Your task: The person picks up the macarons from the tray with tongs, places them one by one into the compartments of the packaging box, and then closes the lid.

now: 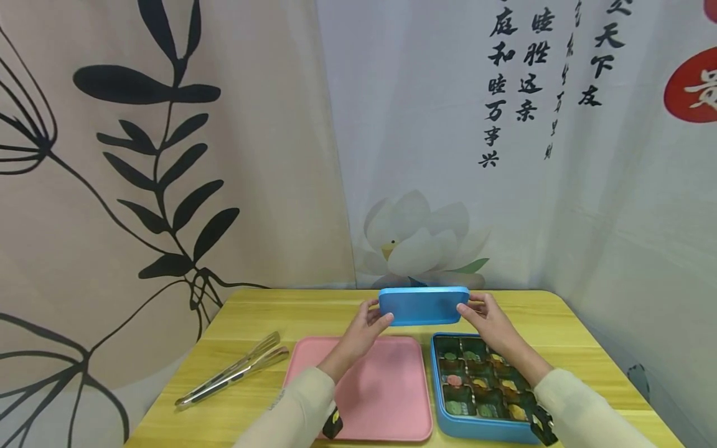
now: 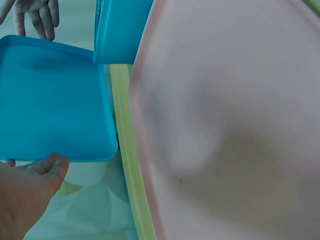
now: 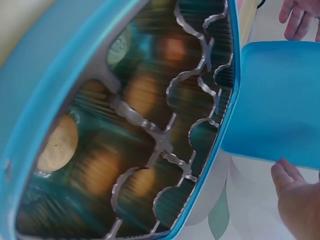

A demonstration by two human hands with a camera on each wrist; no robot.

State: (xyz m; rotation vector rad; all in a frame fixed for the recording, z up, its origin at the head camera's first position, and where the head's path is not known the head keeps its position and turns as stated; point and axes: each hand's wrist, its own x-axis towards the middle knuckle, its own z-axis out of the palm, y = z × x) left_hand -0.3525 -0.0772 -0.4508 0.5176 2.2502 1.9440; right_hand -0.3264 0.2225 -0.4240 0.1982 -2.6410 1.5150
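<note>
Both hands hold a blue lid (image 1: 424, 307) up above the table's far edge, tilted so its flat face shows. The left hand (image 1: 366, 325) pinches the lid's left end; the right hand (image 1: 486, 319) pinches its right end. Below the right arm sits a blue box (image 1: 470, 427) with a dark divided insert, whose compartments hold small round pieces (image 3: 57, 143) in green, yellow and pink. A pink tray (image 1: 386, 392) lies beside the box, under the left forearm. In the left wrist view, the lid (image 2: 50, 105) spans between the two hands.
Metal tongs (image 1: 232, 372) lie on the wooden table (image 1: 204, 410), left of the pink tray. Behind the table hangs a curtain (image 1: 280, 155) with plant prints, a white flower and dark written characters. The table's far edge runs just beneath the lid.
</note>
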